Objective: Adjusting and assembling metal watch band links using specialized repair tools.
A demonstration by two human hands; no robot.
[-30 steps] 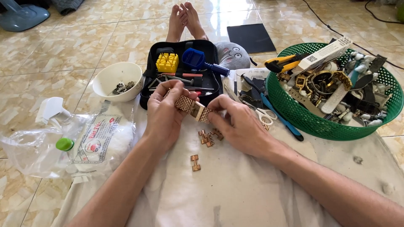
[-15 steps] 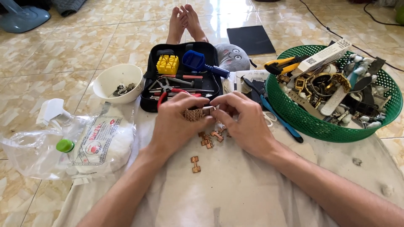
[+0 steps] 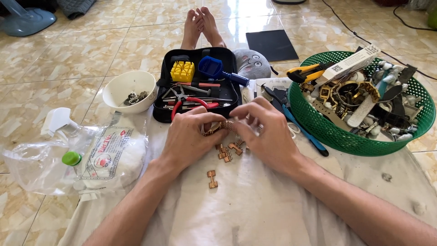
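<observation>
Two hands meet over a white cloth (image 3: 273, 209): the left hand (image 3: 189, 136) and right hand (image 3: 264, 132) have their fingers pinched on a gold watch band (image 3: 221, 127) between them, just before the black tool case (image 3: 195, 84); loose links (image 3: 227, 151) lie beneath
</observation>
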